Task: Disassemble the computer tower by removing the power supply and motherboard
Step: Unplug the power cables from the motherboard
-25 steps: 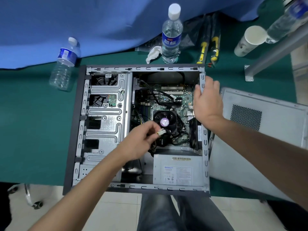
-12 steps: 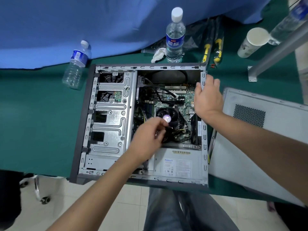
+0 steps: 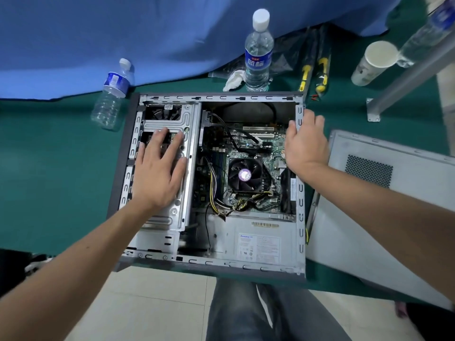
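The open computer tower (image 3: 300, 217) lies on its side on the green table. Inside, the green motherboard (image 3: 273, 153) with its black CPU fan (image 3: 243, 174) fills the upper right. The grey power supply (image 3: 256, 239) sits at the lower right, with its yellow and black cables (image 3: 213, 190) running up to the board. My left hand (image 3: 160, 173) lies flat with spread fingers on the silver drive cage (image 3: 182, 212). My right hand (image 3: 305, 143) grips the case's right rim, fingers outside and thumb inside.
The removed grey side panel (image 3: 384, 207) leans at the right. Two water bottles (image 3: 257, 50) (image 3: 112, 94), a crumpled tissue (image 3: 234, 80), yellow-handled screwdrivers (image 3: 315, 70), a paper cup (image 3: 374, 62) and a metal stand leg (image 3: 403, 77) lie behind the case. Blue cloth covers the back.
My left hand let go of the white connector near the CPU fan and moved left onto the drive cage, now flat. My right hand stays on the case rim.
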Tool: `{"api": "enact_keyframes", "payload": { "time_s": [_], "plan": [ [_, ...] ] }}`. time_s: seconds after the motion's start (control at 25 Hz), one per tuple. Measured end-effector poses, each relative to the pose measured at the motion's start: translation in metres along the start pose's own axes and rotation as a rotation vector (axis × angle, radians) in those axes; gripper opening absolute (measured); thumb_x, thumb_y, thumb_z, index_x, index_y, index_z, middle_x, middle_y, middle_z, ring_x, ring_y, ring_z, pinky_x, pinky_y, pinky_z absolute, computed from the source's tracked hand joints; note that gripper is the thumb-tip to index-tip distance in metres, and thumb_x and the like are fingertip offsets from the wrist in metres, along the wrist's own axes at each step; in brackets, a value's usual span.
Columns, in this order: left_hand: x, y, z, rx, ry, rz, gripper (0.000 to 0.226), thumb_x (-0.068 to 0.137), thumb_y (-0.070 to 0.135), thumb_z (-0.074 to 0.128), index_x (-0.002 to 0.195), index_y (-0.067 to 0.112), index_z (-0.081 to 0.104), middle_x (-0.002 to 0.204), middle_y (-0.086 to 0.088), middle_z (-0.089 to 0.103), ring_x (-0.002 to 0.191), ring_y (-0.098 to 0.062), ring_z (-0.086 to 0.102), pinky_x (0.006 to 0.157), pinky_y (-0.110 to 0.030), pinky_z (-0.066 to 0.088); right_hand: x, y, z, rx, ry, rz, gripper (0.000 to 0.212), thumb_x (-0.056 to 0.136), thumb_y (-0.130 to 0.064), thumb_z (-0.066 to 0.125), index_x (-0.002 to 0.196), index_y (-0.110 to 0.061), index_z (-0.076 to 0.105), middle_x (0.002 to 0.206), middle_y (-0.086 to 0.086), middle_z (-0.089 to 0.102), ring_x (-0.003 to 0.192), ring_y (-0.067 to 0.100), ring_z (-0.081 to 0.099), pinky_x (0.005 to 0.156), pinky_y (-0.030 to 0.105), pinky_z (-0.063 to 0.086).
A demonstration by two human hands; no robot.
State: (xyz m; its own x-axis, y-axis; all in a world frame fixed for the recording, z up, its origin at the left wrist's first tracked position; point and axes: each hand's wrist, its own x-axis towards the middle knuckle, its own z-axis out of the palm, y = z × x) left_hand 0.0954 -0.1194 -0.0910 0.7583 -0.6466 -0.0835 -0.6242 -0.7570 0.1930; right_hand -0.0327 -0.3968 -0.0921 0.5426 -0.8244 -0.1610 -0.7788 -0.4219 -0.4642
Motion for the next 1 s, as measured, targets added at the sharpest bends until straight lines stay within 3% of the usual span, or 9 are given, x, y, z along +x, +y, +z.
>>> {"api": "enact_keyframes", "payload": {
  "time_s": [0.24, 0.48, 0.64, 0.84, 1.0],
  "plan": [
    [0.003, -0.005, 0.004, -0.001, 0.033, 0.013, 0.054, 0.101, 0.052, 0.022, 0.152, 0.038, 0.026, 0.160, -0.003, 0.022, 0.148, -0.020, 0.016, 0.121, -0.046, 0.010, 0.003, 0.002, 0.003, -0.007, 0.024, -0.012, 0.042, 0.103, -0.034, 0.037, 0.139, -0.012, 0.040, 0.129, 0.013, 0.044, 0.090, 0.034, 0.056, 0.068, 0.036, 0.036],
    [0.003, -0.007, 0.006, -0.004, 0.048, 0.022, 0.054, 0.100, 0.049, 0.025, 0.152, 0.036, 0.029, 0.159, -0.005, 0.026, 0.148, -0.021, 0.018, 0.120, -0.046, 0.013, 0.001, 0.001, 0.003, -0.036, 0.049, -0.012, 0.038, 0.103, -0.033, 0.036, 0.134, -0.012, 0.044, 0.127, 0.014, 0.045, 0.089, 0.035, 0.054, 0.070, 0.040, 0.041],
    [0.002, -0.009, 0.008, -0.020, 0.065, 0.027, 0.054, 0.098, 0.052, 0.028, 0.150, 0.037, 0.032, 0.157, -0.005, 0.028, 0.145, -0.021, 0.021, 0.119, -0.044, 0.014, 0.001, 0.002, 0.004, -0.046, 0.082, -0.025, 0.035, 0.103, -0.033, 0.036, 0.128, -0.010, 0.045, 0.122, 0.015, 0.046, 0.081, 0.031, 0.046, 0.068, 0.038, 0.035],
    [0.011, 0.011, 0.010, -0.132, 0.078, -0.057, 0.044, 0.101, 0.039, 0.031, 0.142, 0.025, 0.041, 0.154, -0.010, 0.029, 0.145, -0.023, 0.022, 0.119, -0.054, 0.005, 0.000, -0.001, 0.002, -0.073, 0.091, -0.030, 0.038, 0.104, -0.034, 0.034, 0.134, -0.012, 0.042, 0.129, 0.014, 0.048, 0.101, 0.037, 0.056, 0.075, 0.041, 0.039],
    [0.012, 0.019, 0.020, -0.075, 0.181, -0.089, 0.039, 0.101, 0.032, 0.032, 0.137, 0.021, 0.046, 0.149, -0.010, 0.035, 0.141, -0.024, 0.028, 0.118, -0.055, 0.010, 0.003, 0.002, 0.006, -0.074, 0.117, -0.036, 0.038, 0.103, -0.035, 0.035, 0.133, -0.013, 0.042, 0.130, 0.013, 0.048, 0.105, 0.037, 0.056, 0.076, 0.040, 0.037]
  ]
}}
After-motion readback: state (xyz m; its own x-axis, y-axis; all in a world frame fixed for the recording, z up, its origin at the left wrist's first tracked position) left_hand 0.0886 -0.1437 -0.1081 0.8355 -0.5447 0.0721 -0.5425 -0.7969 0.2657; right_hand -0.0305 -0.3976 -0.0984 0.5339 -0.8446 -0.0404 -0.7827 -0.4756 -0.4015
